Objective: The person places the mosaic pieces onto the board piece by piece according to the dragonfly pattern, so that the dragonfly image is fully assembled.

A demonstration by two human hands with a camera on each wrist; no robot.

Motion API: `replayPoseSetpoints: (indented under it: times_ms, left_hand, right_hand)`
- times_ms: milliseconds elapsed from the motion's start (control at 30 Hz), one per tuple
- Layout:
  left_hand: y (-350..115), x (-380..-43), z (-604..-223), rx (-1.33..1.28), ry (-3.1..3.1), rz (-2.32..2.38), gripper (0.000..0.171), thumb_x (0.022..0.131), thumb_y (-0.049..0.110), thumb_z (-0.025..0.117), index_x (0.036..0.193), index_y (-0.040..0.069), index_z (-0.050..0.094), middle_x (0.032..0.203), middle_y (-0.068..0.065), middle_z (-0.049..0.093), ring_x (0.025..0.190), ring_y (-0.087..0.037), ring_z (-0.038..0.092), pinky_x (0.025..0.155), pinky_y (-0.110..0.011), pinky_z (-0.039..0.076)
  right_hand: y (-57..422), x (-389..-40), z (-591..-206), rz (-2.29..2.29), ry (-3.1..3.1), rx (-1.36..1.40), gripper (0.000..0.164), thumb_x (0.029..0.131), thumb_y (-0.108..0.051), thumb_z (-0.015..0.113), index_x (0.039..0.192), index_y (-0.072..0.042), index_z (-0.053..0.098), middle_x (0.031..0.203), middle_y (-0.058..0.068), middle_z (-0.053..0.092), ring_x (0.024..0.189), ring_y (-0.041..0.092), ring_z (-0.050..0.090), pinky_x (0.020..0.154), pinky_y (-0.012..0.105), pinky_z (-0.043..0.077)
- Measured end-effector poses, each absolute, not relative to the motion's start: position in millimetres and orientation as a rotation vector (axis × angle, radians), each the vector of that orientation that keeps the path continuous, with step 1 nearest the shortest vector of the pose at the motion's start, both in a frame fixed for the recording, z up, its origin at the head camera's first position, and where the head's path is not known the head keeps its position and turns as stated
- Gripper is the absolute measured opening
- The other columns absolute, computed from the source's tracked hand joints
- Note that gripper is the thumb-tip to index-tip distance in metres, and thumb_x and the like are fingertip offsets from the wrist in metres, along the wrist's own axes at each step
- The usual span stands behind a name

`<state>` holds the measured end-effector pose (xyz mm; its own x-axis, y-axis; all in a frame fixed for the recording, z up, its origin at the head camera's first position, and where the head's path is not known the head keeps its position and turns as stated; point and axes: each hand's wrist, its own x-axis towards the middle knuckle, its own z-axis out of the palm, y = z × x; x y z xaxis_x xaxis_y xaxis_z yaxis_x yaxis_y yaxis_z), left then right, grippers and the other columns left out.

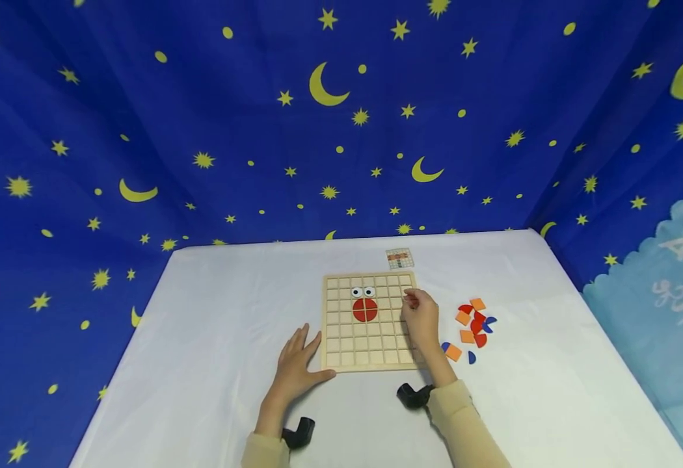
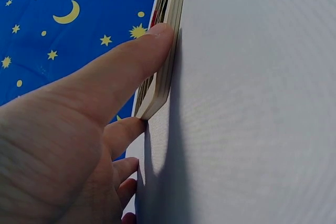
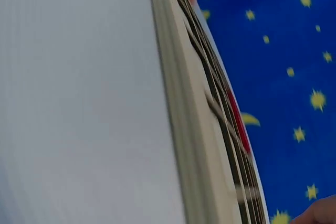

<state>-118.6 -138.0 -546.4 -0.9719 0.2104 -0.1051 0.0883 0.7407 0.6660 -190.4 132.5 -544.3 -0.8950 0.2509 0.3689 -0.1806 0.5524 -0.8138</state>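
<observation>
A square wooden grid board (image 1: pixel 341 343) lies on the white table. Two round eye pieces (image 1: pixel 357 292) sit side by side in its upper cells, and red quarter pieces (image 1: pixel 365 310) form a disc just below them. Fingers spread, my left hand (image 1: pixel 296 367) steadies the lower left corner; in the left wrist view its thumb (image 2: pixel 139 51) rests against the board's edge. My right hand (image 1: pixel 422 318) is over the board's right side with its fingers bent. I cannot tell whether a piece is between those fingertips. Only a sliver of that hand enters the right wrist view.
Loose orange squares (image 1: pixel 454 353), red quarter pieces (image 1: pixel 481 340) and blue rounded pieces (image 1: pixel 472 357) are scattered right of the board. A small pattern card (image 1: pixel 399 259) lies behind it. Blue star-and-moon cloth (image 1: pixel 259 130) stands beyond the table's back edge.
</observation>
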Motion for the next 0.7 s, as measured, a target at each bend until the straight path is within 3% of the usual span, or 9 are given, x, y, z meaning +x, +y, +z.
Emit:
replayPoseSetpoints:
  times_ms: [267,500,700]
  left_hand:
    - [-142.6,-117.1,-545.7,0.247,2.775,1.03,0.089,0.071,0.041,0.079,0.143,0.006,0.041,0.157,-0.022,0.02,0.146,-0.042,0.013,0.116,-0.061,0.011]
    - [-146.9,-115.4,-546.8,0.263,2.789,1.033,0.09,0.07,0.041,0.08,0.142,0.003,0.042,0.156,-0.024,0.022,0.145,-0.044,0.015,0.115,-0.062,0.012]
    - [-139.8,-116.3,-547.8,0.285,2.785,1.044,0.09,0.07,0.041,0.08,0.142,0.003,0.042,0.156,-0.024,0.021,0.145,-0.044,0.014,0.115,-0.062,0.011]
  right_hand:
    - [159.3,-189.6,-538.7,1.225,-2.461,-0.13,0.023,0.082,0.006,0.06,0.104,0.008,0.066,0.088,0.02,0.068,0.083,0.032,0.065,0.074,0.043,0.054]
    - [188.0,-177.6,-533.5,1.088,-2.529,-0.339,0.032,0.074,0.008,0.057,0.105,0.005,0.066,0.089,0.02,0.067,0.085,0.034,0.063,0.074,0.046,0.051]
    - [221.4,-157.5,-535.2,0.98,-2.611,-0.407,0.033,0.072,0.008,0.056,0.104,0.009,0.064,0.088,0.022,0.066,0.082,0.035,0.061,0.075,0.048,0.05]
